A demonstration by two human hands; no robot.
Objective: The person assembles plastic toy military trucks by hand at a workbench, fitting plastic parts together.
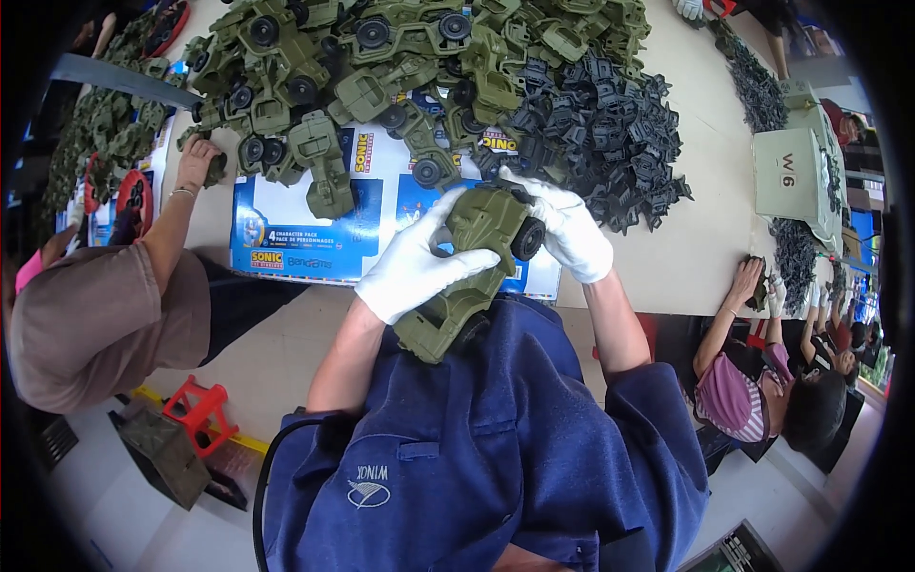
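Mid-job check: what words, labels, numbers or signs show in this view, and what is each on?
I'll locate the wording, not copy it.
Blue-and-white printed sheet: clear white and yellow lettering, partly covered by piled toy vehicles.
Dark blue smock: white lettering with an emblem, upside down.
Pale box: large dark characters.
Held green vehicle: no readable text.
Anything else is too small or blurred.

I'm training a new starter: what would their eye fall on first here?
Probably the green toy car at the centre, held by the white-gloved left hand, with the gloved right hand at its far end. Next, the heap of green toy cars at the top middle, with dark grey parts piled along its right side.
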